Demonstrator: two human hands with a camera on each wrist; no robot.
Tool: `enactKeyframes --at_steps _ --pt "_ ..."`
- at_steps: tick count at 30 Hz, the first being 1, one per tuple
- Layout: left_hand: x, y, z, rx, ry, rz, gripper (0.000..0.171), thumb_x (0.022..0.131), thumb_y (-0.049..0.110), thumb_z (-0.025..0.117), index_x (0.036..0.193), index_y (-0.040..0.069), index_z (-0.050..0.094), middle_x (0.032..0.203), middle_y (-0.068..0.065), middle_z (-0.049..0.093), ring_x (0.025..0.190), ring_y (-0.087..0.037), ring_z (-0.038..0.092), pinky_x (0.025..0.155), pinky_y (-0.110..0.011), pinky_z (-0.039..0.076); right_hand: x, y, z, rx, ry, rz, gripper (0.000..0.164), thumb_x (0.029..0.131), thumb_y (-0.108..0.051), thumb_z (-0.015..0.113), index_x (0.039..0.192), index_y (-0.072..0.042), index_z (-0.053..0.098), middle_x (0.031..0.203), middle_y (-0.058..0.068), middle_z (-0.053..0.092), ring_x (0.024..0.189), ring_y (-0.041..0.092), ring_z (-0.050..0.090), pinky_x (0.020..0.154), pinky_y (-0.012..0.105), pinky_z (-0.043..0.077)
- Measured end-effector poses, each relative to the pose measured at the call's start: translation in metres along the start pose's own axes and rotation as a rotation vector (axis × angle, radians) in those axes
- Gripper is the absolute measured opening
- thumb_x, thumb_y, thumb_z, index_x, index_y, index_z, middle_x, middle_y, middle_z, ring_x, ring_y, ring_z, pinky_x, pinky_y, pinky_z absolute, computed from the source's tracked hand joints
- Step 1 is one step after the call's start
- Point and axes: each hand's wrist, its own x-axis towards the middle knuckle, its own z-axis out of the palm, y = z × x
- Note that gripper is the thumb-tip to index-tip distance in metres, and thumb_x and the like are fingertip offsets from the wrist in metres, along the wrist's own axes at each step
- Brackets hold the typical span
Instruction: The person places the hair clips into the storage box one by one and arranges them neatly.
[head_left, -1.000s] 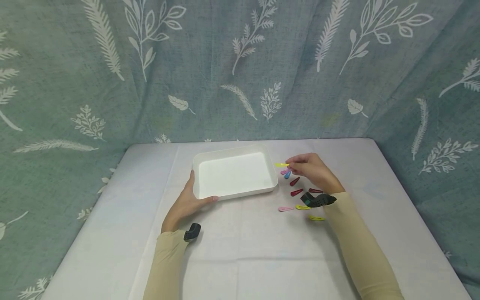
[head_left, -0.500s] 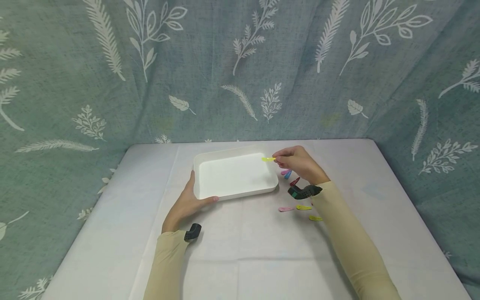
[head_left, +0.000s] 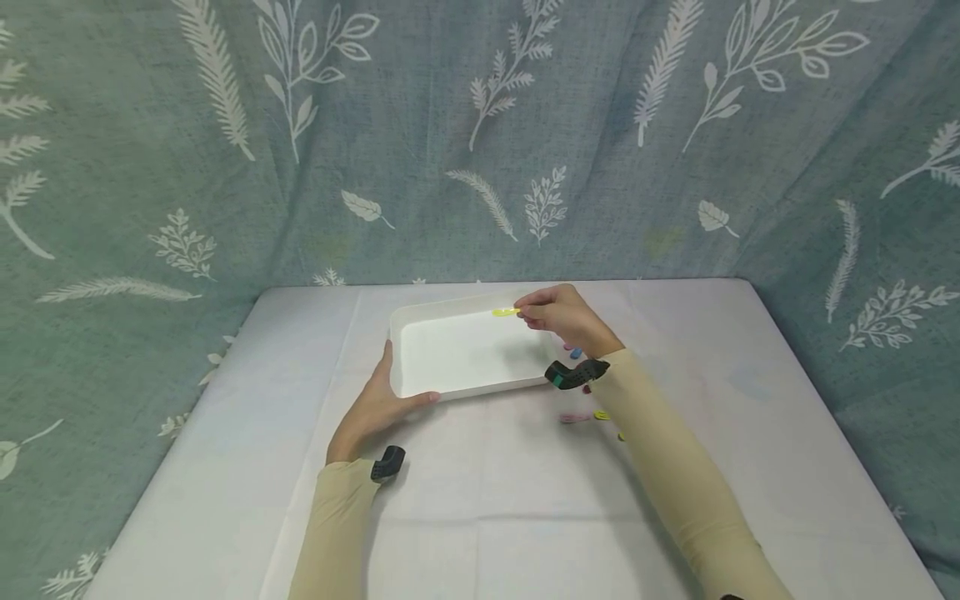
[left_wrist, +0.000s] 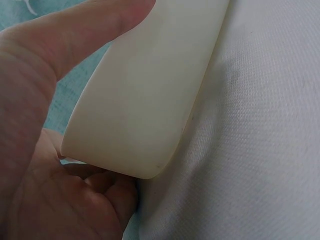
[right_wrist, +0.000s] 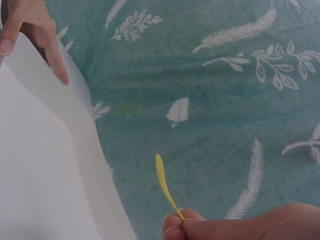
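A shallow white rectangular tray point(head_left: 465, 354) stands on the white cloth toward the back of the table. At its near left corner my left hand point(head_left: 372, 414) grips it, thumb along the front wall and fingers round the left side. The left wrist view shows the tray's outer wall point(left_wrist: 140, 100) between thumb and fingers. My right hand point(head_left: 564, 318) pinches one end of a yellow snap hair clip point(head_left: 506, 312) between thumb and fingertips. The clip points left, over the tray's far right part. In the right wrist view the clip point(right_wrist: 162, 180) is slightly bent along its length.
Right of the tray, more hair clips lie on the cloth, partly hidden by my right arm: a blue one point(head_left: 576, 353), a pink one point(head_left: 575, 418) and yellow ones point(head_left: 602, 415). A leaf-patterned green-blue curtain point(head_left: 420, 167) hangs behind the table.
My right hand has carried the yellow hair clip leftward from beside the tray to above it. My left hand and the tray have stayed in place.
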Motion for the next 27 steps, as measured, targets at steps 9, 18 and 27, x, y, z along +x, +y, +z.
enactKeyframes --at_steps 9,18,27 --pt "0.001 0.000 0.002 0.000 0.012 -0.003 0.143 0.075 0.061 0.086 0.165 0.021 -0.018 0.176 -0.011 0.002 0.162 -0.040 0.013 0.127 -0.065 0.020 0.018 -0.003 0.019 0.061 -0.020 -0.015 0.028 0.103 -0.002 0.059 0.129 0.006 0.066 0.136 0.020 0.064 0.106 0.017 0.065 0.116 0.050 0.047" --pt "0.002 -0.002 0.001 0.008 0.007 -0.022 0.145 0.074 0.065 0.085 0.165 0.021 -0.019 0.176 -0.011 -0.002 0.162 -0.039 0.009 0.127 -0.065 0.019 0.030 -0.006 0.035 0.093 -0.019 -0.027 0.028 0.102 -0.001 0.060 0.127 0.008 0.066 0.137 0.022 0.064 0.097 0.014 0.065 0.114 0.049 0.048" --pt "0.002 -0.001 0.002 -0.019 0.019 -0.009 0.144 0.074 0.059 0.088 0.165 0.023 -0.017 0.176 -0.010 0.003 0.162 -0.038 0.015 0.127 -0.064 0.021 0.047 -0.002 0.049 0.082 0.005 0.004 0.025 0.101 -0.001 0.062 0.124 0.006 0.069 0.130 0.021 0.068 0.099 0.017 0.068 0.093 0.030 0.058"
